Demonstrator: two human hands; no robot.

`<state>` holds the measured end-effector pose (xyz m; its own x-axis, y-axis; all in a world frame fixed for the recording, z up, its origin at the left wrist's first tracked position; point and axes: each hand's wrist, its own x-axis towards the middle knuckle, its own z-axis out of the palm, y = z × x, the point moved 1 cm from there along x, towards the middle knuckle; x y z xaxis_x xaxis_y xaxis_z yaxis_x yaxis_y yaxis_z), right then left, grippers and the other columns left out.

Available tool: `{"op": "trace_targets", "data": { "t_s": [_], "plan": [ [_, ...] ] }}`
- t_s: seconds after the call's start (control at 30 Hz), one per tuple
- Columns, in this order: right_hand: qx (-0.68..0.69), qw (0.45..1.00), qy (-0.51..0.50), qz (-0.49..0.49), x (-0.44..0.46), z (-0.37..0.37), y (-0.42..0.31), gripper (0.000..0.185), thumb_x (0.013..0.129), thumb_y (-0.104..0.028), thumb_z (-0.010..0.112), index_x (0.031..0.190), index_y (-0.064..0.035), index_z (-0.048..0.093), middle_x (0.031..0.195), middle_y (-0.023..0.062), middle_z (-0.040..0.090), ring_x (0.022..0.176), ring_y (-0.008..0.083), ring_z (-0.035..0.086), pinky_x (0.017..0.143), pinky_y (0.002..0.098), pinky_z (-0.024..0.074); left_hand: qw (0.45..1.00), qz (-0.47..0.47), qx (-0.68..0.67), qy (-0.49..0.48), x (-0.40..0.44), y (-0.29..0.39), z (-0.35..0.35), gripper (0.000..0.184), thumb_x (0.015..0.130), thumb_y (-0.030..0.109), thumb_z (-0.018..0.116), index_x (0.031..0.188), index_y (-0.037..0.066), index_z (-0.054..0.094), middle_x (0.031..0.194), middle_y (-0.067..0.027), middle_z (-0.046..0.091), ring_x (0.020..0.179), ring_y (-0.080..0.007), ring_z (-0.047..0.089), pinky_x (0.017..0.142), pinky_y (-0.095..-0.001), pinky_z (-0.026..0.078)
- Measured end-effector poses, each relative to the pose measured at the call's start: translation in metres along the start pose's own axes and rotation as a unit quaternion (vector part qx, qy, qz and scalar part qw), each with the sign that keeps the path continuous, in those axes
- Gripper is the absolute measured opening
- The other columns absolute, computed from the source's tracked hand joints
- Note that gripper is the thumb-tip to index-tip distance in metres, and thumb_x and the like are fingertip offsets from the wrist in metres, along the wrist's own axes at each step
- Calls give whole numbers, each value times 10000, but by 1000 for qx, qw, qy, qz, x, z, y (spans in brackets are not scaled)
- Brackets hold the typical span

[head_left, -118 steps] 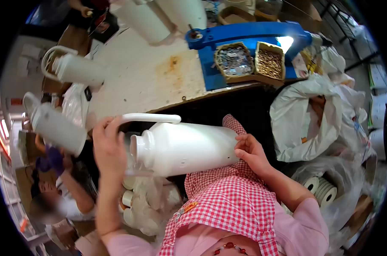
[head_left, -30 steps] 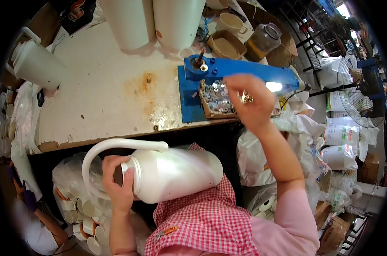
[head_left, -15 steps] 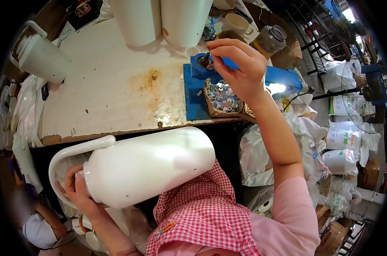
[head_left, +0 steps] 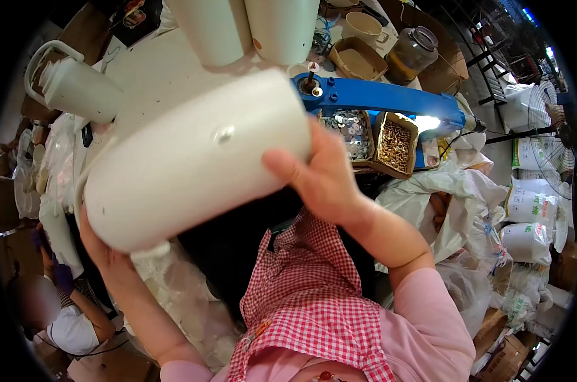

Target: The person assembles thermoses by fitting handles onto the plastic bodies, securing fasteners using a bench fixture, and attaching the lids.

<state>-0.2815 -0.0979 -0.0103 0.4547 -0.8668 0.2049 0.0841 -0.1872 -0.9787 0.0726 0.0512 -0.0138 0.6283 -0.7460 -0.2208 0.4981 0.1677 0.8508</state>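
Observation:
A large white jug body (head_left: 193, 165) is held tilted above the table's front edge, its base end toward the blue machine. My right hand (head_left: 320, 172) grips that base end, thumb across the near side. At the other end is my left hand (head_left: 96, 239), mostly hidden behind the jug; its fingers do not show. Behind the jug's right end, the blue machine (head_left: 390, 97) has an upright pin with a small metal piece at its left tip. Beneath its arm are a box of silvery washers (head_left: 352, 127) and a box of brassy rivets (head_left: 395, 146).
Tall white bodies (head_left: 215, 32) stand at the table's back. A handled white jug (head_left: 82, 89) is at the left. At the back right are a cup (head_left: 363, 27) and a jar (head_left: 416, 54). A white bag (head_left: 422, 197) hangs at the right. A co-worker (head_left: 78, 328) is at lower left.
The jug has been raised from my lap over the table edge and turned. My right hand has come from the machine's pin to the jug's base end.

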Motion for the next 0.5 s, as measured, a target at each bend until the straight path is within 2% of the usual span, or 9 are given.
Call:
{"op": "trace_targets", "data": {
  "t_s": [0.03,0.1,0.17,0.23,0.3,0.37,0.5],
  "plan": [
    [54,998,27,11,6,-7,-7,374,942,-232,708,1180,37,606,1012,86,708,912,141,639,832,309,529,999,-12,12,-45,18,-3,10,386,1025,209,481,1309,-39,562,1233,-179,663,1072,-289,674,899,-423,585],
    [37,995,84,-51,17,-30,-2,373,940,-232,711,1168,47,613,1030,77,706,915,122,635,820,293,527,998,1,39,-55,36,-14,63,372,1016,213,524,1287,-35,580,1201,-155,677,1075,-262,672,891,-396,582],
    [26,992,121,-25,20,-62,-7,382,949,-237,699,1180,55,613,1042,83,701,929,118,631,831,282,519,997,1,40,-65,56,-33,102,366,1013,216,536,1278,-32,589,1187,-142,683,1068,-246,673,876,-376,582],
    [33,987,157,-15,20,-96,2,388,955,-251,693,1187,51,618,1057,84,698,941,127,636,859,287,512,990,25,110,-80,79,-53,124,343,1007,221,556,1250,-15,615,1153,-111,693,1024,-203,679,853,-333,571],
    [36,984,174,-15,17,-127,4,434,962,-222,675,1273,59,562,1184,106,669,1061,167,637,959,308,478,995,4,91,-38,66,-77,167,269,987,232,586,1136,22,664,1053,-91,714,974,-176,677,840,-335,549],
    [69,979,193,-21,10,-155,14,458,964,-229,676,1287,68,545,1217,112,654,1091,170,626,980,309,466,990,-46,123,-53,57,-93,188,344,977,309,576,1149,20,649,1085,-85,700,1026,-180,645,909,-345,495],
    [50,979,197,11,-1,-205,30,486,982,-253,651,1323,67,521,1247,121,641,1119,187,619,997,316,459,986,-75,127,-77,46,-127,212,329,968,308,561,1136,38,645,1085,-75,678,1035,-176,619,950,-372,470]
  ]
}}
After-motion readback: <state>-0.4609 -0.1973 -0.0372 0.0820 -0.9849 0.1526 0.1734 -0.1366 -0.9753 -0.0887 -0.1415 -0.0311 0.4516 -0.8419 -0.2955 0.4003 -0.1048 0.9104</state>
